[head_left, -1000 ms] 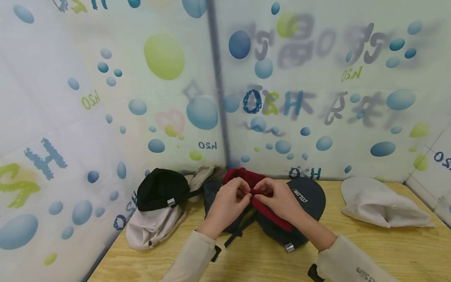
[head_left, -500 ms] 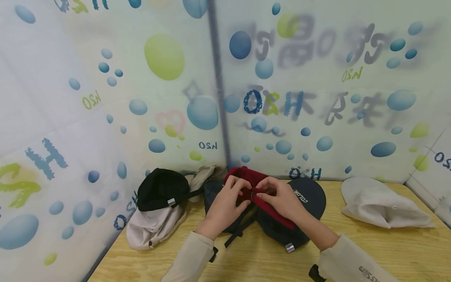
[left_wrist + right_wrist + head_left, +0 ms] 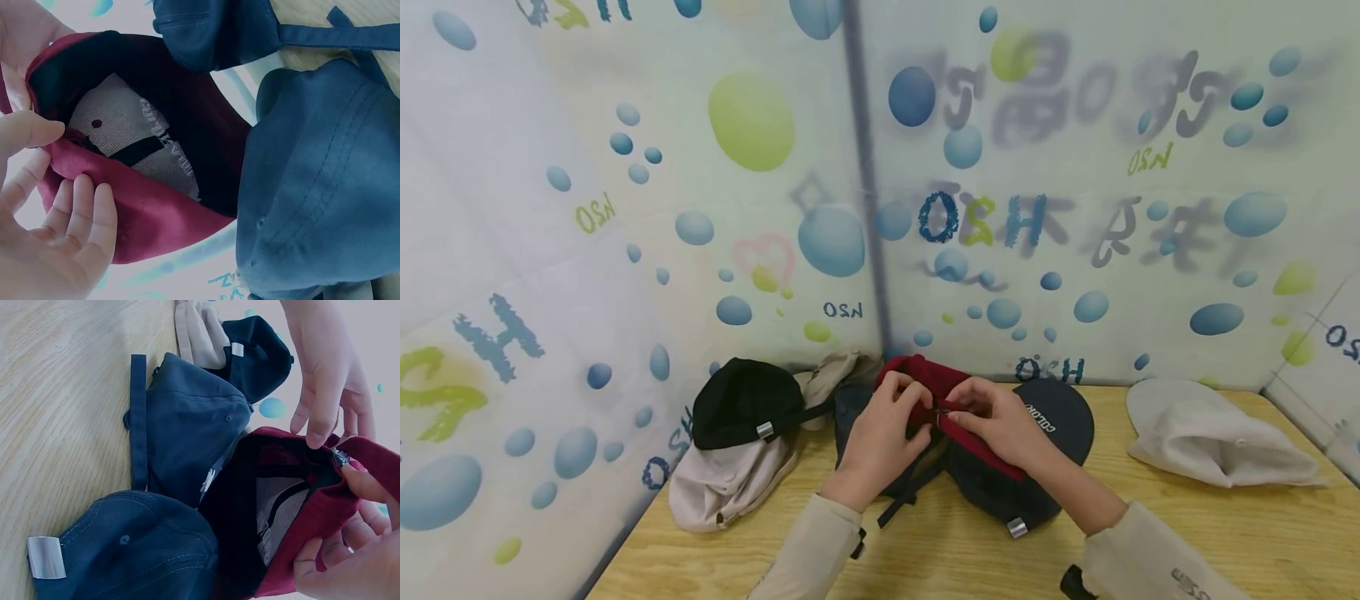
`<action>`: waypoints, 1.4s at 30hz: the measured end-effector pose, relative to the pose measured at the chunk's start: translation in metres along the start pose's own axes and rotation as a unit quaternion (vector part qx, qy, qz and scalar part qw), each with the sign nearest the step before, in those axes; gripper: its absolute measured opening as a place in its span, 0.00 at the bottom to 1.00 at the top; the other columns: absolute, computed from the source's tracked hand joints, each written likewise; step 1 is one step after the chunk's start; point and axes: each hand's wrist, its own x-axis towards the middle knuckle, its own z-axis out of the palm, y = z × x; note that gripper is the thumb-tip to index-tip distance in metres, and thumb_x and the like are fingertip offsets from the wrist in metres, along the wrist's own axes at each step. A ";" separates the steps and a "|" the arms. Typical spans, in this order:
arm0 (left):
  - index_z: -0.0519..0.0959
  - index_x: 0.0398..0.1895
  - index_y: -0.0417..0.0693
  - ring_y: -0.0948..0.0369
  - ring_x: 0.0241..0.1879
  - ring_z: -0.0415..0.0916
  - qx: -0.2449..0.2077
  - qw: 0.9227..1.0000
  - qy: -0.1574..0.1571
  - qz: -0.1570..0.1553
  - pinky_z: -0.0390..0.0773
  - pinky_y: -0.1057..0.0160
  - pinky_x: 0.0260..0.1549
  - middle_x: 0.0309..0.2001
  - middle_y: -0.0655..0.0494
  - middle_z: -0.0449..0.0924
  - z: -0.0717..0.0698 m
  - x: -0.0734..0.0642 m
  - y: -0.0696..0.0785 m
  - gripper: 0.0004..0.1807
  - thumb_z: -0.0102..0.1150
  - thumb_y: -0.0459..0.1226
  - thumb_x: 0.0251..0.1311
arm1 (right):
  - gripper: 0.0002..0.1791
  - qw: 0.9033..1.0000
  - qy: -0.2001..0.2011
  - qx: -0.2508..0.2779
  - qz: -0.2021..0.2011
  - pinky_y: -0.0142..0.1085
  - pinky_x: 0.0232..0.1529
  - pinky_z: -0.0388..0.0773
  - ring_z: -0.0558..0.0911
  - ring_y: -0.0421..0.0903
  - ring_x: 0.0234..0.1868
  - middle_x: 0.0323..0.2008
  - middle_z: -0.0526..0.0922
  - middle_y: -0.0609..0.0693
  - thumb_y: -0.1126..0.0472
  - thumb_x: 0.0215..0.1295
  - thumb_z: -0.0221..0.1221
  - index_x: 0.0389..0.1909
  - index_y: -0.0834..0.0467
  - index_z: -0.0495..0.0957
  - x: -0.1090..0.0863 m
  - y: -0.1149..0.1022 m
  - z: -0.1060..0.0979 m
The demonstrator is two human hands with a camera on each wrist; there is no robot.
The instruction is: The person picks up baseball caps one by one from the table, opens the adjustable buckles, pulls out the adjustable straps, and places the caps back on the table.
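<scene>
A dark red baseball cap is held with its opening facing up, above two navy caps. My left hand grips the cap's rim at the back, thumb near the inner edge and several fingers against the outside. Opposite it, my right hand pinches the red back strap, its thumb beside a small metal buckle. Inside the cap show a dark sweatband and pale mesh lining with lettering. One navy cap, with white lettering on its brim, lies under the right hand; the other navy cap sits behind the left.
To the left, a black cap with a strap rests on a pale pinkish cap, a khaki cap behind. An off-white cap lies at the right of the wooden table. A patterned curtain hangs behind.
My left thumb and forefinger have drawn slightly apart and away from the buckle, which shows more now. The right hand and the cap have barely shifted.
</scene>
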 end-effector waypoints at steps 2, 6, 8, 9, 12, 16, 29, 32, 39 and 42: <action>0.74 0.42 0.57 0.63 0.36 0.72 0.003 1.000 0.004 -0.002 0.75 0.69 0.28 0.50 0.56 0.69 -0.001 0.000 0.000 0.15 0.70 0.37 0.58 | 0.08 1.000 -0.004 0.003 -0.003 0.34 0.39 0.76 0.83 0.44 0.39 0.42 0.85 0.57 0.65 0.69 0.60 0.46 0.60 0.79 0.000 0.001 -0.001; 0.72 0.40 0.57 0.62 0.36 0.72 0.015 1.000 0.005 -0.011 0.74 0.69 0.28 0.49 0.56 0.70 -0.001 -0.001 -0.002 0.15 0.70 0.36 0.56 | 0.07 1.000 -0.013 0.012 -0.008 0.33 0.38 0.76 0.82 0.45 0.39 0.42 0.85 0.58 0.66 0.69 0.60 0.46 0.62 0.78 0.000 0.003 -0.002; 0.72 0.39 0.57 0.62 0.37 0.71 0.021 1.000 0.004 -0.019 0.73 0.68 0.28 0.49 0.56 0.70 -0.002 -0.001 -0.003 0.15 0.69 0.36 0.56 | 0.07 1.000 -0.018 0.018 -0.009 0.33 0.38 0.76 0.82 0.45 0.39 0.42 0.85 0.59 0.66 0.69 0.59 0.46 0.63 0.78 0.000 0.003 -0.003; 0.71 0.39 0.57 0.62 0.37 0.71 0.024 0.999 0.005 -0.022 0.72 0.68 0.28 0.49 0.56 0.70 -0.002 -0.001 -0.003 0.15 0.69 0.36 0.55 | 0.08 0.999 -0.021 0.022 -0.008 0.32 0.38 0.76 0.82 0.45 0.39 0.41 0.85 0.59 0.66 0.69 0.59 0.46 0.63 0.78 -0.001 0.003 -0.004; 0.71 0.38 0.57 0.62 0.36 0.70 0.023 0.999 0.002 -0.028 0.70 0.69 0.26 0.49 0.56 0.69 -0.002 0.000 -0.004 0.15 0.68 0.35 0.55 | 0.08 0.999 -0.028 0.033 -0.008 0.32 0.38 0.76 0.81 0.45 0.38 0.41 0.84 0.60 0.66 0.70 0.59 0.46 0.65 0.77 -0.001 0.003 -0.006; 0.73 0.42 0.57 0.61 0.38 0.71 0.000 1.000 -0.012 -0.026 0.70 0.70 0.27 0.52 0.54 0.68 -0.004 0.000 -0.003 0.14 0.65 0.33 0.58 | 0.08 0.999 -0.024 0.040 -0.006 0.32 0.38 0.76 0.81 0.44 0.38 0.41 0.84 0.61 0.67 0.69 0.58 0.46 0.65 0.77 -0.001 0.004 -0.006; 0.75 0.35 0.51 0.62 0.41 0.80 -0.182 0.978 -0.054 -0.085 0.84 0.65 0.45 0.58 0.53 0.63 -0.006 0.000 0.001 0.03 0.59 0.36 0.68 | 0.07 0.999 0.004 0.035 0.001 0.32 0.39 0.77 0.82 0.44 0.39 0.42 0.84 0.59 0.66 0.70 0.58 0.46 0.62 0.77 -0.001 -0.001 0.003; 0.74 0.33 0.50 0.62 0.39 0.80 -0.171 0.980 -0.049 -0.085 0.83 0.67 0.42 0.57 0.52 0.64 -0.006 0.000 0.001 0.05 0.60 0.35 0.67 | 0.07 0.999 -0.004 0.033 -0.003 0.32 0.39 0.76 0.82 0.45 0.39 0.42 0.84 0.58 0.66 0.70 0.58 0.46 0.62 0.77 -0.001 -0.001 0.003; 0.69 0.25 0.50 0.64 0.35 0.76 -0.116 0.988 -0.012 -0.103 0.80 0.69 0.38 0.49 0.53 0.69 -0.005 0.000 -0.007 0.11 0.62 0.33 0.61 | 0.08 0.999 -0.022 0.036 -0.009 0.32 0.41 0.76 0.81 0.46 0.40 0.43 0.84 0.59 0.67 0.70 0.58 0.47 0.63 0.77 0.000 0.001 -0.001; 0.68 0.24 0.50 0.64 0.34 0.74 -0.104 0.989 -0.006 -0.104 0.78 0.68 0.37 0.46 0.55 0.70 -0.007 -0.001 -0.010 0.13 0.62 0.32 0.60 | 0.08 0.999 -0.025 0.036 -0.014 0.31 0.41 0.77 0.81 0.46 0.41 0.43 0.84 0.60 0.68 0.70 0.58 0.47 0.64 0.77 0.000 0.002 -0.003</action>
